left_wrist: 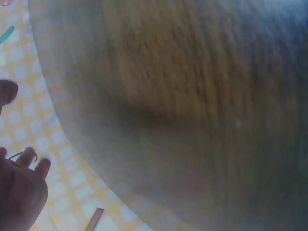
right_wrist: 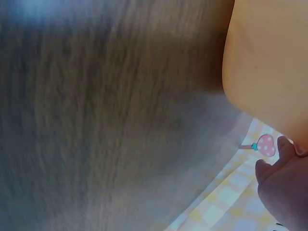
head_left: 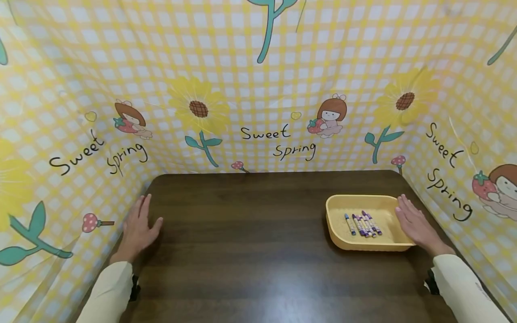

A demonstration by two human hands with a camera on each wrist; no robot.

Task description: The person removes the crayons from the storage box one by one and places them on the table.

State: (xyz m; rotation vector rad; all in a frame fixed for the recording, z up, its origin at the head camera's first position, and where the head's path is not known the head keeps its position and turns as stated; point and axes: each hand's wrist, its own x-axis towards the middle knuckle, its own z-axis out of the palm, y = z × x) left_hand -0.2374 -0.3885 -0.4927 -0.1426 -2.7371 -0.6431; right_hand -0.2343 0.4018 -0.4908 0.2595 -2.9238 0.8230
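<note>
At the table's left edge my left hand (head_left: 138, 229) has its fingers extended and its thumb apart, with nothing in it. Part of that left hand (left_wrist: 21, 192) shows at the lower left of its wrist view. My right hand (head_left: 418, 224) lies at the right side of a shallow yellow plastic tray (head_left: 351, 246), fingers straight and overlapping its rim in the head view. Inside the tray are several crayons (head_left: 358, 224), mostly purple with one blue at the left. The right wrist view shows the tray's outer wall (right_wrist: 264, 62) close to the right hand (right_wrist: 284, 187).
The dark wooden table (head_left: 242, 233) has rounded far corners. A yellow-and-white checked cloth (head_left: 250, 89) printed with flowers and "Sweet Spring" lettering hangs behind it and along both sides, close to each hand.
</note>
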